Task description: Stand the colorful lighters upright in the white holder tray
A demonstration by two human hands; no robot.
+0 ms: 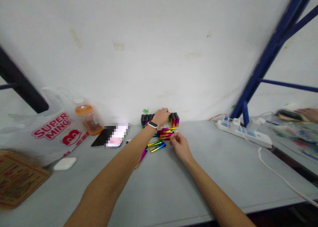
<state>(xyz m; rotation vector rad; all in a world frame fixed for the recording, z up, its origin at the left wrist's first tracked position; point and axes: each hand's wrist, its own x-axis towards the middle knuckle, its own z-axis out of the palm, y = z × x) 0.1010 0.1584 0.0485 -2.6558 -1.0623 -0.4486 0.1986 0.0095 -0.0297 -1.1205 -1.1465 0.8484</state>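
Observation:
Small shiny rainbow-coloured metallic tubes with black tops stand upright in a row against the wall, a group (175, 120) of them to the right of my left hand (161, 117). That hand, with a white wristband (152, 124), curls down over the row; its fingertips are largely hidden, so what it grips does not show. A pile of lying tubes (164, 133) is just in front. My right hand (180, 145) rests at the pile's right end, thumb and forefinger pinched at the end of a red tube. Nearer me lie a blue-gold tube (158, 147) and a purple one (141, 159).
Left on the grey table (159, 194) are a black tablet-like device (100, 137), an orange drink bottle (89, 119), a plastic bag (53, 131), a white case (65, 163) and a cardboard box (21, 179). Right are a power strip (244, 133), a blue frame (263, 54) and another person's hand (310, 114).

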